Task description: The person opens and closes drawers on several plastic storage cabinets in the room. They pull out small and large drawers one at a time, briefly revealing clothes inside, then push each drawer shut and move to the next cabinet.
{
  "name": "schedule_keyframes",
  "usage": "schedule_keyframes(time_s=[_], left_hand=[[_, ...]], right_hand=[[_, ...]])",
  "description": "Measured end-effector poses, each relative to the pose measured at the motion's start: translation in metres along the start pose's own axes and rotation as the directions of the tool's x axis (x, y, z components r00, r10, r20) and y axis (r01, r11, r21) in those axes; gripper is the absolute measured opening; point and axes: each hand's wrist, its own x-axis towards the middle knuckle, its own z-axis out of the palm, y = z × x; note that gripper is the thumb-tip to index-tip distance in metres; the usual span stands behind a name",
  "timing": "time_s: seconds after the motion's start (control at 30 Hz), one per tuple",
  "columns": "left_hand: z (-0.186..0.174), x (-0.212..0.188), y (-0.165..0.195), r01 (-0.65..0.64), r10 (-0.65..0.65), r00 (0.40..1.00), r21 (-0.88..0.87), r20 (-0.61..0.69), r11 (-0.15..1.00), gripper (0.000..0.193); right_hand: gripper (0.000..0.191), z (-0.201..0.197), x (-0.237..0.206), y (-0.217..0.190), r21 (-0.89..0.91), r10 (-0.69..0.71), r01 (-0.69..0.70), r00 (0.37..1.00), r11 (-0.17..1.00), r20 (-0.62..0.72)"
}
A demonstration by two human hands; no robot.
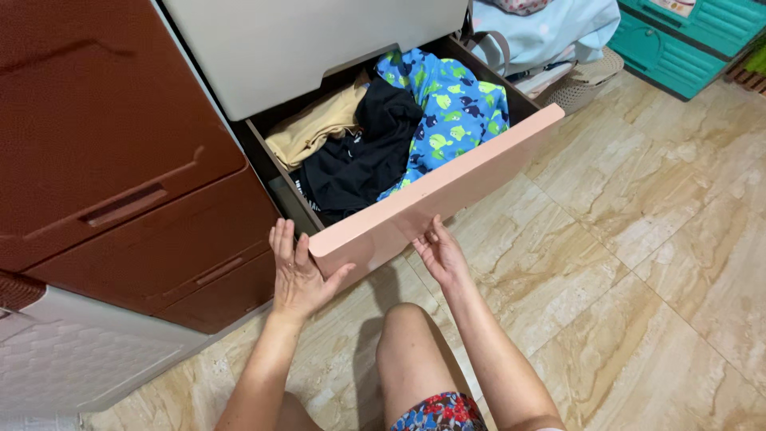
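The pink drawer front [435,191] stands pulled out of the cabinet [120,183], exposing folded clothes [399,128], because the left hand [297,275] cups its corner with an open flat grip while the right hand [439,251] presses fingers beneath its lower edge.

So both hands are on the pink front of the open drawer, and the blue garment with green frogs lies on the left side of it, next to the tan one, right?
Not quite. In the head view both hands, left and right, are on the pink drawer front, but the blue garment lies on the right side of the drawer. A black garment lies between it and the tan one.
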Motion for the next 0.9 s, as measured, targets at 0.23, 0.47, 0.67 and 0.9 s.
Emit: schedule_keyframes(time_s=[0.23,0.47,0.67,0.9], left_hand=[[-0.006,0.007,-0.006,0.014,-0.014,1.0,0.035,0.008,0.999,0.12],[-0.059,0.059,-0.081,0.075,-0.093,0.995,0.329,0.038,0.941,0.094],[-0.071,0.09,-0.132,0.02,-0.146,0.963,0.479,0.227,0.877,0.084],[-0.051,0.09,-0.157,-0.146,-0.056,0.959,0.655,0.277,0.742,0.082]], right_hand=[[0.029,0.001,0.007,0.007,0.082,-0.014,0.009,0.998,0.997,0.066],[0.039,0.056,0.047,0.016,-0.06,0.067,-0.066,0.998,0.996,0.017],[0.051,0.117,0.104,0.01,-0.067,0.029,-0.026,0.998,0.997,0.053],[0.052,0.17,0.137,0.015,-0.026,0.037,-0.036,0.999,0.999,0.033]])
